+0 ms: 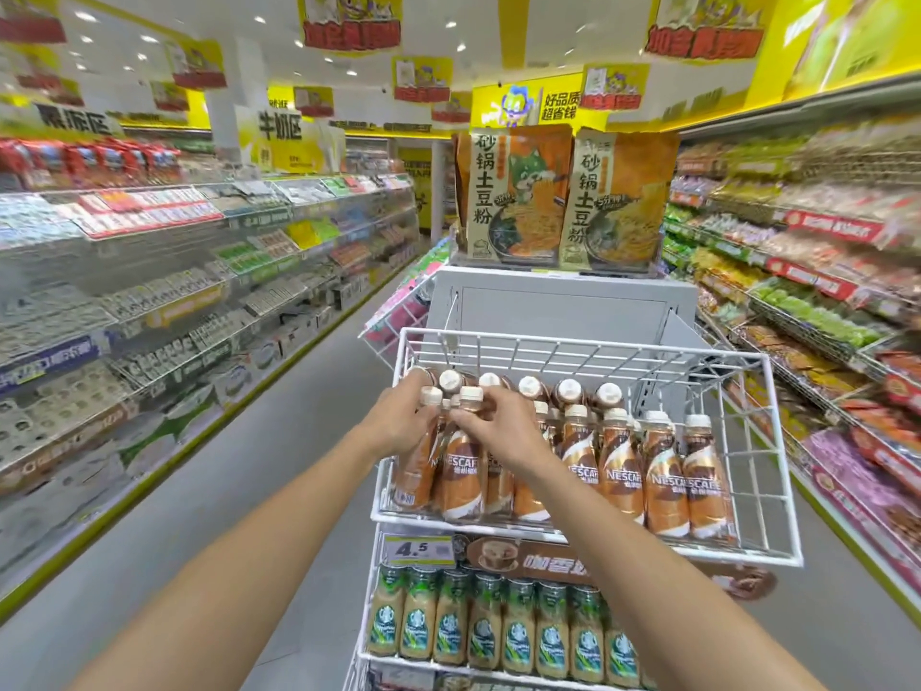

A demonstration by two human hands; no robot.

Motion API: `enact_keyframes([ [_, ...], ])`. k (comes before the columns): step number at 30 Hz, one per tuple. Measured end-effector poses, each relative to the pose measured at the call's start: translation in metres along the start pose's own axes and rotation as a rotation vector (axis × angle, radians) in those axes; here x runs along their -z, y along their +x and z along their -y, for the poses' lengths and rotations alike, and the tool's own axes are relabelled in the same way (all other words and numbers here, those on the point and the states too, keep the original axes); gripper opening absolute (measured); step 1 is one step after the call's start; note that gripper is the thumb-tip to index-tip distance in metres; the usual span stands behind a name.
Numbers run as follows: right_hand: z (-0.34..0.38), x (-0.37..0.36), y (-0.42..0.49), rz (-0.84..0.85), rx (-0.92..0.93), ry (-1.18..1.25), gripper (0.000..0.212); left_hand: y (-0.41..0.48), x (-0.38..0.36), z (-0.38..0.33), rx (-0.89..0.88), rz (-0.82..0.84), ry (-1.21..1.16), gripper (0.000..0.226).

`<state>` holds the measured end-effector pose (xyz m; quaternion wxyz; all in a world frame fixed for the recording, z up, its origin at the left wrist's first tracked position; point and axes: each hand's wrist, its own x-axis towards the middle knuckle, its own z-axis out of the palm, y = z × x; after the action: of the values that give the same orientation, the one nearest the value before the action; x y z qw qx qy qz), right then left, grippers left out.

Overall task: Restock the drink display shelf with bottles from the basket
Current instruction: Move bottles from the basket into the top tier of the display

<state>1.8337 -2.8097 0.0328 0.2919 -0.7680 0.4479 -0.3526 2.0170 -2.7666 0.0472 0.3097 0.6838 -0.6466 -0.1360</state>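
- At the end of a shop aisle, a white wire display shelf (pixel 777 491) stands straight ahead, tilted toward the viewer and filled along its front with brown-and-white plastic Nescafé coffee bottles (pixel 663 481) standing upright with cream caps.
- Behind them, a back row of the same bottles shows mostly as round cream caps (pixel 568 390).
- The left hand (pixel 401 421) is curled around the neck and shoulder of the leftmost front bottle (pixel 416 471), fingers closed on it.
- The right hand (pixel 503 431) lies just beside it, fingers bent over the shoulder of the neighbouring bottle (pixel 461 481) and gripping it below the cap; the two hands are almost touching.
- Both bottles stand inside the left end of the wire shelf, their bases down at its front rail.
- The right end of the wire shelf, past the last bottle, shows bare wire.
- Under this shelf, a yellow price tag reading 4.5 (pixel 416 551) hangs beside a brown coffee banner (pixel 543 558).
- Below that, a lower tier holds a row of beige bottles with green labels (pixel 518 625).
- Above the rack, two large brown noodle packages (pixel 563 197) sit on a grey box (pixel 563 301).
- Stocked shelves line both sides of the aisle, blurred.
- No supply basket can be made out.
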Motion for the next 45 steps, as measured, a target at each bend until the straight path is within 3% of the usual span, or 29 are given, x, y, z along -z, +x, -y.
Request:
enact_keyframes([
  [5, -0.004, 0.001, 0.003, 0.014, -0.009, -0.004, 0.044, 0.008, -0.001, -0.002, -0.001, 0.034, 0.029, 0.014],
  [8, -0.006, -0.002, 0.006, 0.016, 0.008, -0.009, 0.036, 0.006, -0.004, -0.004, 0.007, 0.012, 0.019, 0.016],
  [12, -0.006, -0.003, 0.007, 0.018, 0.030, 0.000, 0.048, 0.003, -0.012, -0.004, 0.057, -0.118, 0.008, 0.023],
  [16, -0.010, 0.000, 0.011, 0.037, 0.049, 0.029, 0.039, 0.004, -0.013, -0.006, 0.076, -0.214, -0.018, 0.020],
  [19, -0.014, 0.002, 0.012, 0.054, 0.051, 0.032, 0.028, 0.005, -0.009, -0.003, 0.067, -0.182, -0.013, 0.012],
  [27, -0.024, 0.010, 0.017, 0.092, 0.077, 0.071, 0.020, 0.004, 0.005, 0.006, 0.065, -0.047, -0.149, 0.036],
  [34, -0.025, 0.009, 0.019, 0.096, 0.105, 0.075, 0.011, 0.006, 0.022, 0.012, 0.068, 0.052, -0.484, 0.021],
  [39, -0.031, 0.006, 0.021, 0.108, 0.111, 0.131, 0.024, 0.004, 0.001, 0.003, 0.071, -0.068, -0.466, 0.026],
  [41, -0.031, 0.007, 0.021, 0.109, 0.109, 0.151, 0.023, 0.006, -0.002, 0.002, 0.084, -0.118, -0.429, 0.035],
  [45, -0.029, 0.010, 0.019, 0.108, 0.071, 0.153, 0.013, 0.011, 0.003, -0.002, 0.063, -0.155, -0.283, 0.030],
])
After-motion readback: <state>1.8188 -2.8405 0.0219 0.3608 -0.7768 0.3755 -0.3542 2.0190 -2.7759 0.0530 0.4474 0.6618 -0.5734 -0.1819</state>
